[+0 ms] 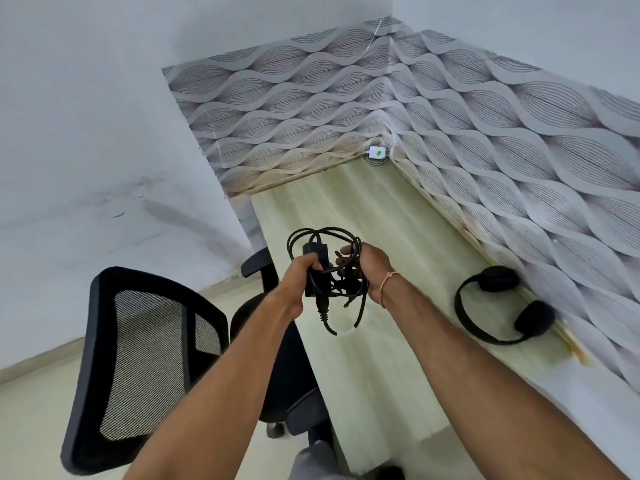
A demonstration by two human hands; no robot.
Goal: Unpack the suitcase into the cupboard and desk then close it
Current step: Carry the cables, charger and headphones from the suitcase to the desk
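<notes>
Both hands, left hand and right hand, grip the tangled black charger cable bundle over the pale wooden table, probably so loose loops don't snag before it's set down.

hands gripping charger cable, desk

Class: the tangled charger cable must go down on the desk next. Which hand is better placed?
Probably the right hand: it grips the cable bundle above the desk; the left hand hangs nearer the edge.
</notes>
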